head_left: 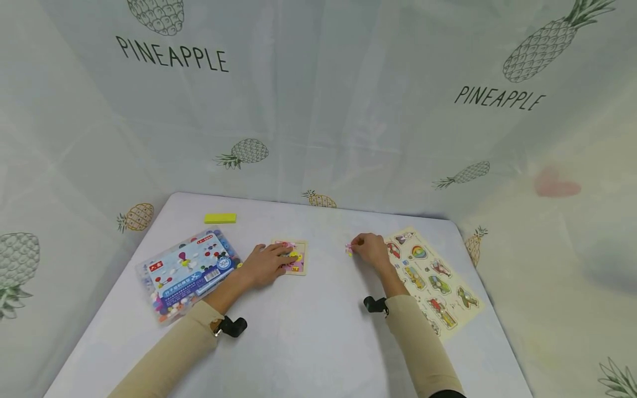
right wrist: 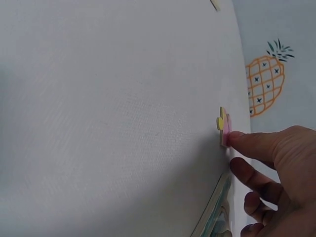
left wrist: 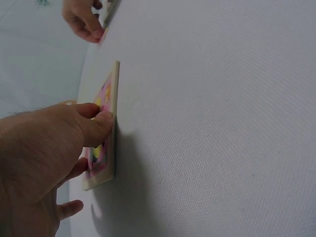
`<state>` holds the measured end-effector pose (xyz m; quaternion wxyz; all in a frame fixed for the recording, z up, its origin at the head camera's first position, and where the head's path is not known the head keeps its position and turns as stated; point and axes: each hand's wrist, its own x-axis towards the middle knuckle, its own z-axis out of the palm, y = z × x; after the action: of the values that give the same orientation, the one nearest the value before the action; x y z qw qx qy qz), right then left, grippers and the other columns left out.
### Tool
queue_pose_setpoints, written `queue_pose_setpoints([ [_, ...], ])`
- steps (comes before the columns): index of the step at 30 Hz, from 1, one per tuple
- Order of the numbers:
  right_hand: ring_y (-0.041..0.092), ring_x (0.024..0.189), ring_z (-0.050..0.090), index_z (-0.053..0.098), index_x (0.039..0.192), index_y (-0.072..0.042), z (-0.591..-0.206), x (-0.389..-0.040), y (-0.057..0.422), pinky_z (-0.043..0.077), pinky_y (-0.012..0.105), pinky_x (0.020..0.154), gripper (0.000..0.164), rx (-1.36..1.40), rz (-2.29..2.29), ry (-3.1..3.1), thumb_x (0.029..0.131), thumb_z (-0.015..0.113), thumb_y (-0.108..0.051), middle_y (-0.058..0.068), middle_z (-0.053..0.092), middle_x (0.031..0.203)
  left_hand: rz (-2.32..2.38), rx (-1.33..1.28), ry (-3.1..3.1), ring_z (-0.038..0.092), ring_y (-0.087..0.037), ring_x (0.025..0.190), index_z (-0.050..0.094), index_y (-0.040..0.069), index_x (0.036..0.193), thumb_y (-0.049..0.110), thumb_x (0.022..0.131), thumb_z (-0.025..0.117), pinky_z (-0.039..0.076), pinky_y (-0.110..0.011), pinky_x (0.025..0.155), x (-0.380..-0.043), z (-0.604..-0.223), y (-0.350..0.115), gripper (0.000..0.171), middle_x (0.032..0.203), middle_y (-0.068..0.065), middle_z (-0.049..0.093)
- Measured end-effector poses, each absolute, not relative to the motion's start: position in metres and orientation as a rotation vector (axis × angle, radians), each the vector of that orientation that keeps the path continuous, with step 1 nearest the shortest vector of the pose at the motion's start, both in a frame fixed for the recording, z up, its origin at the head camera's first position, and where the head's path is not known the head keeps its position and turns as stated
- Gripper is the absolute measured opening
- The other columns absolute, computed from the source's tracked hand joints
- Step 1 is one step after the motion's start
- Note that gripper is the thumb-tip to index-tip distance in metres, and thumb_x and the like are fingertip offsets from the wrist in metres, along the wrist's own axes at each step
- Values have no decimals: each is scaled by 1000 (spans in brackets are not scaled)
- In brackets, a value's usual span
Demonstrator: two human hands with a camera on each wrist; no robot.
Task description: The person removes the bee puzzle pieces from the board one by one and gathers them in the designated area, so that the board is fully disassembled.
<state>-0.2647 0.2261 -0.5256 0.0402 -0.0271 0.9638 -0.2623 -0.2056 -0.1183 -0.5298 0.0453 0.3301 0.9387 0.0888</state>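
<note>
A small jigsaw puzzle [head_left: 301,265] with a pink and yellow picture in a pale wooden frame lies on the table. My left hand [head_left: 265,263] rests on it from the left, thumb and fingertips spread across its face and partly covering the picture. In the left wrist view, the puzzle's frame [left wrist: 115,89] shows nearly edge-on under the thumb. To the right, my right hand [head_left: 370,249] pinches a pink and yellow puzzle piece [head_left: 349,250] by its edge. The right wrist view shows the thumb against this puzzle piece [right wrist: 223,127], close to the tabletop.
A clear box [head_left: 191,271] with a blue and white label and colourful parts lies at the left, near my left forearm. Behind it is a yellow block [head_left: 220,218]. A wooden board [head_left: 433,282] with several vehicle pictures lies beside my right forearm. A pineapple-print curtain [head_left: 318,110] backs the table.
</note>
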Motion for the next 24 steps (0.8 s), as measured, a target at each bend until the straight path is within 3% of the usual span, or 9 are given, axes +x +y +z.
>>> queue_pose_setpoints([
  [11, 21, 84, 61, 75, 103, -12, -526, -265, 208, 47, 37, 73, 13, -154, -973, 2912, 94, 71, -21, 6, 69, 96, 302, 1007, 2882, 45, -33, 138, 58, 25, 144, 31, 101, 61, 34, -65, 108, -207, -533, -120, 43, 153, -12, 45],
  [24, 15, 84, 59, 76, 101, -13, -533, -257, 133, 49, 33, 76, 10, -424, -1008, 2869, 94, 72, -19, 1, 68, 91, 384, 941, 2829, 56, -35, 127, 54, 25, 147, 30, 102, 59, 32, -64, 110, -206, -531, -122, 45, 149, -21, 42],
])
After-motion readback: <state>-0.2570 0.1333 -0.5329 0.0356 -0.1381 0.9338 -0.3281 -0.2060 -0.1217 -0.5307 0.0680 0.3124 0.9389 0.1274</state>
